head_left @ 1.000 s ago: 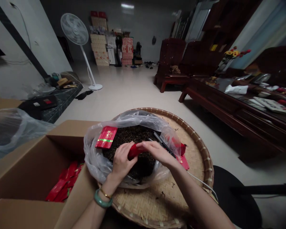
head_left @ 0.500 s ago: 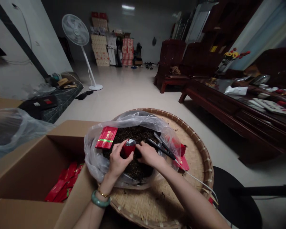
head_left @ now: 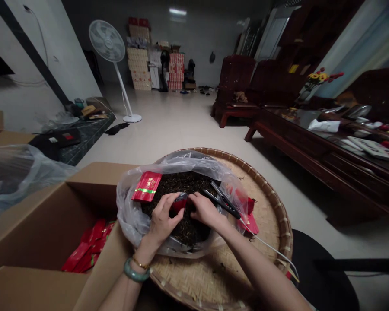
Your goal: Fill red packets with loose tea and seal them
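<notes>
My left hand [head_left: 162, 218] is closed around a small red packet [head_left: 180, 203], whose dark, shiny opening is tilted toward the right. At the packet's right edge is my right hand [head_left: 205, 211], fingers curled; whatever is in them is hidden. Both hands are over dark dried tea leaves [head_left: 178, 179] inside a clear plastic bag [head_left: 128, 231]. Flat red packets [head_left: 147, 186] with a green-and-gold band lie on the leaves at the left. A black hair straightener [head_left: 226, 203], its plates apart, rests across the bag's right side.
The bag sits on a round woven bamboo tray [head_left: 207, 276]. More red packets [head_left: 251, 222] lie right of the bag. A cardboard box [head_left: 105, 255] with several red packets [head_left: 90, 246] stands at the left. Beyond are a white fan [head_left: 108, 41] and a dark wooden table [head_left: 298, 151].
The red packet has tipped over to the right, its opening turning toward my right hand. My left fingers have shifted over its top. The camera view has moved slightly.
</notes>
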### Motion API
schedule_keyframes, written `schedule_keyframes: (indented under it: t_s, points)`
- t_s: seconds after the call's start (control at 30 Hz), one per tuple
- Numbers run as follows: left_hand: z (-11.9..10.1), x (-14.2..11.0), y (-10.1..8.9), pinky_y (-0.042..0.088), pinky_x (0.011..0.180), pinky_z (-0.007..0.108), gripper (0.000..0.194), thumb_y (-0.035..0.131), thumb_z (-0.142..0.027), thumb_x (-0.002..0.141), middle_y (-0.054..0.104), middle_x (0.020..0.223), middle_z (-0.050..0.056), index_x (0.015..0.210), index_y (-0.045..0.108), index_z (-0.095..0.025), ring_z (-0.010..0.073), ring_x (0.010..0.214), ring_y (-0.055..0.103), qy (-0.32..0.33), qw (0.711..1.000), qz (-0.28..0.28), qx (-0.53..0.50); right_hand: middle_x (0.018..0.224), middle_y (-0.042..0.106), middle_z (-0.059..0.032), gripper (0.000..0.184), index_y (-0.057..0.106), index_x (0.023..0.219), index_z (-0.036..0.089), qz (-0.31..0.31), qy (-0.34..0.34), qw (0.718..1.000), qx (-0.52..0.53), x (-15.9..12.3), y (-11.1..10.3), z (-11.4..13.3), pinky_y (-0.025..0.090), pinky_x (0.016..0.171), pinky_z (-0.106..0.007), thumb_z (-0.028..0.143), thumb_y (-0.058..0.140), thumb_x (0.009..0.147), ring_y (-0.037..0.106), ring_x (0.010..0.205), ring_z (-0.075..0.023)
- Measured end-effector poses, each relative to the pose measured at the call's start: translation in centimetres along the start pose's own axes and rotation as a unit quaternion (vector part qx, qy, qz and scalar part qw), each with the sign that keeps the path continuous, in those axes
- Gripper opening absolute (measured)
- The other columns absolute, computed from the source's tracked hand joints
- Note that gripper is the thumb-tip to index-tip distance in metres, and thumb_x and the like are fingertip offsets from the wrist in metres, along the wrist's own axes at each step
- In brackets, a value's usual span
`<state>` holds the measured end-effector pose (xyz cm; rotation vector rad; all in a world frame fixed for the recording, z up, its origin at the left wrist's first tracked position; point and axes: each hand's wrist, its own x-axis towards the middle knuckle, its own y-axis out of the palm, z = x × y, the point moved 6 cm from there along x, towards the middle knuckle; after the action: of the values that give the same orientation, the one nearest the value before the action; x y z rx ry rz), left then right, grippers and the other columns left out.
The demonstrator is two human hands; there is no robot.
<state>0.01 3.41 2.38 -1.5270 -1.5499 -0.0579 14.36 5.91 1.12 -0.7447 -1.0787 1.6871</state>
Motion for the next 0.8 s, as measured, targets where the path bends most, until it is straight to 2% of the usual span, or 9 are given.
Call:
schedule_keyframes:
  t_s: [0.13,0.23,0.3,0.4,0.5,0.57,0.67,0.73,0.8]
  points:
    - [-0.3,0.2,-0.5,0.057,0.081,0.037,0.048,0.061,-0.023,0.079,0.058,0.11,0.008,0.123,0.043,-0.022,0.0212,0.1,0.06,0.011,1.0,-0.007,0.023,0.075,0.056,0.0014,0.022,0.058,0.079,0.018,-0.074,0.003,0.986,0.149,-0.3,-1.2,-1.7,0.039,0.064,-0.025,0.009,0.06,0.058,0.051,0.07,-0.0141]
    - [-0.6,0.4,-0.4,0.056,0.08,0.036,0.044,0.06,-0.022,0.08,0.058,0.112,0.009,0.121,0.045,-0.022,0.0212,0.1,0.061,0.02,0.999,0.008,0.043,0.074,0.058,0.0031,0.028,0.061,0.088,0.019,-0.069,0.041,0.935,0.346,-0.8,-1.1,-3.1,0.042,0.06,-0.024,0.015,0.059,0.06,0.05,0.065,-0.0121]
    - [-0.7,0.5,-0.4,0.057,0.079,0.034,0.04,0.06,-0.022,0.08,0.058,0.112,0.009,0.118,0.047,-0.022,0.0207,0.098,0.061,0.022,0.998,0.018,0.054,0.07,0.057,0.0041,0.029,0.061,0.091,0.019,-0.029,0.098,0.865,0.492,-1.2,-0.2,-3.9,0.042,0.052,-0.022,0.02,0.059,0.062,0.049,0.058,-0.0103]
    - [-0.8,0.7,-0.4,0.056,0.079,0.033,0.037,0.06,-0.024,0.079,0.058,0.111,0.009,0.115,0.049,-0.021,0.0207,0.099,0.061,0.022,0.997,0.024,0.064,0.064,0.056,0.0053,0.024,0.061,0.087,0.019,0.008,0.185,0.727,0.661,-1.9,1.3,-4.3,0.041,0.047,-0.019,0.02,0.06,0.062,0.047,0.049,-0.0074]
    - [-1.0,0.9,-0.5,0.056,0.081,0.034,0.036,0.06,-0.025,0.08,0.058,0.111,0.01,0.114,0.049,-0.02,0.0208,0.1,0.06,0.028,0.997,0.028,0.071,0.074,0.064,-0.0001,0.018,0.061,0.085,0.018,0.034,0.219,0.598,0.77,-2.4,2.1,-3.7,0.043,0.05,-0.018,0.022,0.055,0.069,0.055,0.056,-0.0081]
    - [-1.1,1.0,-0.6,0.055,0.082,0.035,0.035,0.06,-0.024,0.08,0.059,0.11,0.01,0.113,0.05,-0.019,0.021,0.099,0.061,0.034,0.996,0.026,0.077,0.082,0.068,-0.0056,0.021,0.061,0.086,0.016,0.059,0.227,0.539,0.809,-2.6,2.2,-3.0,0.046,0.052,-0.019,0.027,0.047,0.075,0.061,0.063,-0.0106]
    - [-1.3,1.1,-0.8,0.055,0.082,0.035,0.033,0.059,-0.024,0.08,0.06,0.109,0.01,0.111,0.051,-0.018,0.021,0.097,0.062,0.04,0.995,0.021,0.087,0.084,0.069,-0.0093,0.032,0.061,0.09,0.014,0.075,0.234,0.515,0.822,-2.8,1.3,-2.2,0.049,0.057,-0.022,0.036,0.039,0.082,0.064,0.069,-0.014]
    - [-1.4,1.1,-0.7,0.055,0.082,0.034,0.033,0.059,-0.023,0.08,0.061,0.108,0.01,0.111,0.051,-0.018,0.0209,0.096,0.062,0.044,0.995,0.021,0.09,0.084,0.069,-0.0093,0.035,0.061,0.093,0.014,0.076,0.232,0.532,0.811,-2.9,0.1,-1.8,0.05,0.06,-0.023,0.038,0.038,0.084,0.066,0.072,-0.0153]
    - [-1.4,1.1,-0.6,0.055,0.082,0.034,0.033,0.059,-0.023,0.08,0.061,0.108,0.01,0.111,0.051,-0.018,0.0208,0.096,0.062,0.049,0.994,0.024,0.094,0.087,0.069,-0.0089,0.032,0.06,0.097,0.014,0.077,0.218,0.568,0.79,-2.9,-1.6,-1.4,0.05,0.06,-0.023,0.035,0.039,0.083,0.066,0.073,-0.0156]
